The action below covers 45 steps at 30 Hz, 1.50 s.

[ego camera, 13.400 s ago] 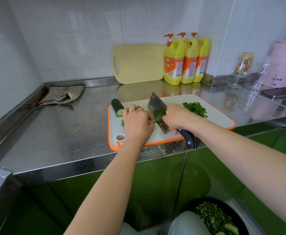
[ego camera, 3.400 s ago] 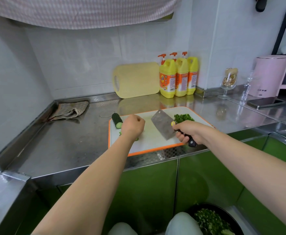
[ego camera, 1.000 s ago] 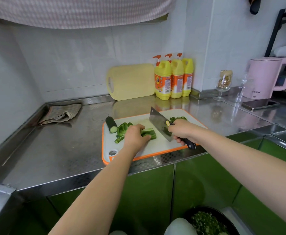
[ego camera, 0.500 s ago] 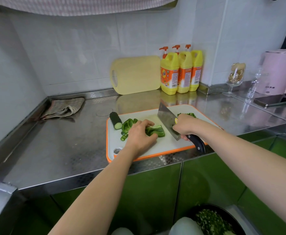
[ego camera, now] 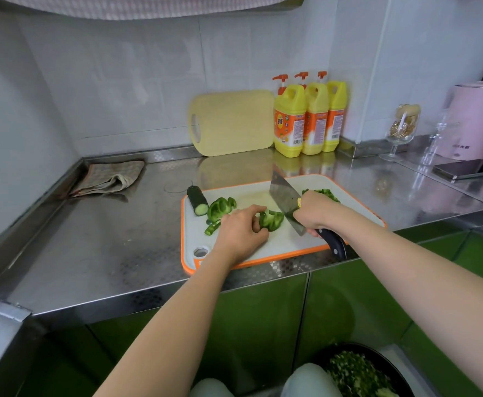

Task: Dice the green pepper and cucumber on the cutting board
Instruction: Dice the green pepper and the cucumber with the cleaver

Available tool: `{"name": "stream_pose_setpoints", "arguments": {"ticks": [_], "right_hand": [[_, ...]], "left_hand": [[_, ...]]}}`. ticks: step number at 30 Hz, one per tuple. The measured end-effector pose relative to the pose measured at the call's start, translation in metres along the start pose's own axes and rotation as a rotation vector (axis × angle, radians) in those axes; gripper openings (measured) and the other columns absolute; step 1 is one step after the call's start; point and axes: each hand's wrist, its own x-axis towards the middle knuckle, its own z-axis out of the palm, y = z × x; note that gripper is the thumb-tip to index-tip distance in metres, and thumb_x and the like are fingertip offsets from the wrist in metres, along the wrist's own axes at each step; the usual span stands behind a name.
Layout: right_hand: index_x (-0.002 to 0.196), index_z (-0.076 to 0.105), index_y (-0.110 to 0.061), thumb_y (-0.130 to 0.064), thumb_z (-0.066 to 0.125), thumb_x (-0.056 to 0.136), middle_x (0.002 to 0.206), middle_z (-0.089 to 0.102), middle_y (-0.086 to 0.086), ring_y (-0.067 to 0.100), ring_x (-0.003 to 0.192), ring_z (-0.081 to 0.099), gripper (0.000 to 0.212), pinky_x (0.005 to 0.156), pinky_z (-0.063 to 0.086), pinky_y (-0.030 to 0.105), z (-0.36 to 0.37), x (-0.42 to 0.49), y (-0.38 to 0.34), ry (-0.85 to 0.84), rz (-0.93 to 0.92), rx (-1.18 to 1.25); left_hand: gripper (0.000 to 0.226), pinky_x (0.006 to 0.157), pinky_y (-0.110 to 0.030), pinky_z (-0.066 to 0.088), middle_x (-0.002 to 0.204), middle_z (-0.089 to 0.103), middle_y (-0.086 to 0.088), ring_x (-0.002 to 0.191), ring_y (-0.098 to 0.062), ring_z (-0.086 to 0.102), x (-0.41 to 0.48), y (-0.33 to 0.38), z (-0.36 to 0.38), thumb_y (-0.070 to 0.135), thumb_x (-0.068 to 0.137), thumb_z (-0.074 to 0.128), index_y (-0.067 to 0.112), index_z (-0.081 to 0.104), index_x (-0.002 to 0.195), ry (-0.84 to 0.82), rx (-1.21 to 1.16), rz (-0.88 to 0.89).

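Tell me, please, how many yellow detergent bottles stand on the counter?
3, in a row at the back wall: left bottle, middle bottle, right bottle. None seems hidden.

Shows two arms bare from the wrists back to the lower edge of the view, left forearm (ego camera: 171,325) and right forearm (ego camera: 420,276) alike. Ends in a bare left hand (ego camera: 241,233) and a bare right hand (ego camera: 316,212), knuckles and fingers (ego camera: 258,209) uncovered. Wears pale grey-blue trousers (ego camera: 300,385), seen only as two rounded knees below the near edge of the tabletop (ego camera: 105,239), left knee (ego camera: 210,388) and right knee (ego camera: 310,373), the cloth plain and smooth. Cannot tell nails or finer marks at this size.
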Motion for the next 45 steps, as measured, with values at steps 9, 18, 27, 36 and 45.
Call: {"name": "stream_pose_setpoints", "arguments": {"ticks": [9, 18, 27, 36, 45], "right_hand": [[0.059, 0.054, -0.003, -0.016, 0.042, 0.091, 0.047, 0.053, 0.008, 0.021, 0.040, 0.046, 0.037, 0.047, 0.039, 0.023, 0.007, -0.002, 0.005, 0.060, -0.087, 0.194], [0.069, 0.055, 0.001, -0.003, 0.042, 0.087, 0.057, 0.057, 0.015, 0.024, 0.049, 0.048, 0.023, 0.049, 0.040, 0.025, -0.003, -0.001, -0.001, -0.021, -0.058, 0.147], [0.071, 0.057, 0.002, -0.006, 0.041, 0.082, 0.057, 0.060, 0.018, 0.029, 0.050, 0.052, 0.021, 0.049, 0.042, 0.027, -0.025, -0.008, -0.003, 0.037, -0.124, 0.076], [0.077, 0.055, -0.002, -0.004, 0.043, 0.091, 0.059, 0.056, 0.010, 0.023, 0.050, 0.049, 0.018, 0.044, 0.036, 0.021, -0.022, -0.025, -0.007, -0.014, -0.111, -0.100], [0.065, 0.044, -0.012, -0.009, 0.047, 0.093, 0.064, 0.050, 0.004, 0.014, 0.051, 0.048, 0.029, 0.046, 0.039, 0.020, -0.015, -0.020, -0.011, 0.043, -0.150, -0.057]], "left_hand": [[0.038, 0.079, -0.037, 0.046, 0.076, 0.060, 0.009, 0.080, -0.015, 0.054, -0.001, -0.001, 0.001, 0.020, 0.080, 0.066, 0.023, 0.064, 0.117, 0.041, 0.043, 0.109], [0.026, 0.088, -0.040, 0.049, 0.115, 0.066, -0.005, 0.104, -0.028, 0.061, 0.005, -0.001, 0.001, 0.025, 0.075, 0.072, 0.011, 0.070, 0.098, 0.119, 0.205, 0.348], [0.029, 0.083, -0.030, 0.047, 0.106, 0.068, -0.003, 0.095, -0.023, 0.061, 0.005, -0.003, 0.003, 0.026, 0.082, 0.072, 0.011, 0.071, 0.107, 0.089, 0.137, 0.342], [0.030, 0.086, -0.029, 0.047, 0.106, 0.068, -0.004, 0.096, -0.023, 0.062, 0.005, -0.004, 0.005, 0.026, 0.085, 0.071, 0.010, 0.073, 0.110, 0.101, 0.146, 0.353], [0.030, 0.085, -0.029, 0.045, 0.105, 0.067, -0.005, 0.096, -0.024, 0.061, 0.006, -0.005, 0.007, 0.027, 0.087, 0.070, 0.009, 0.073, 0.111, 0.108, 0.165, 0.369]]}}
